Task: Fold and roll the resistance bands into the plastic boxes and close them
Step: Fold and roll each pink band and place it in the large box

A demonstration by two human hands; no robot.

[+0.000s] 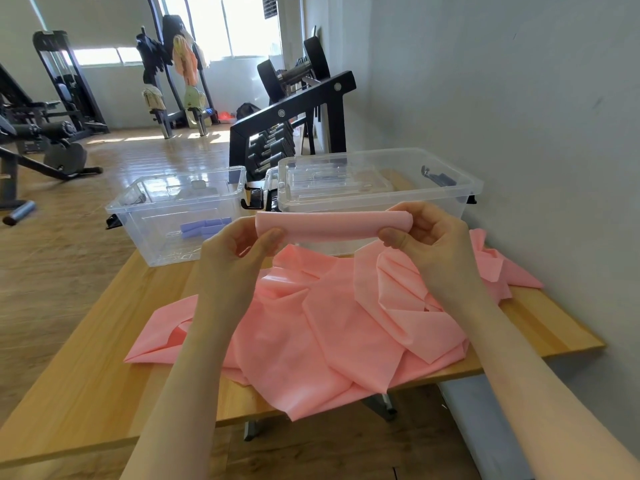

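A pink resistance band (332, 320) lies crumpled across the wooden table (90, 375). Its far end is rolled into a short tube (329, 225), lifted above the table. My left hand (242, 244) pinches the tube's left end and my right hand (426, 233) pinches its right end. Behind stand two clear plastic boxes. The left box (166, 216) is open and holds a folded purple band (204, 228). The right box (460, 192) has clear lids (332, 183) lying inside it.
A grey wall (519, 116) runs close along the table's right side. A black dumbbell rack (287, 126) stands just behind the boxes. Gym machines (52, 109) stand on the wooden floor to the left. Part of the band hangs over the table's near edge.
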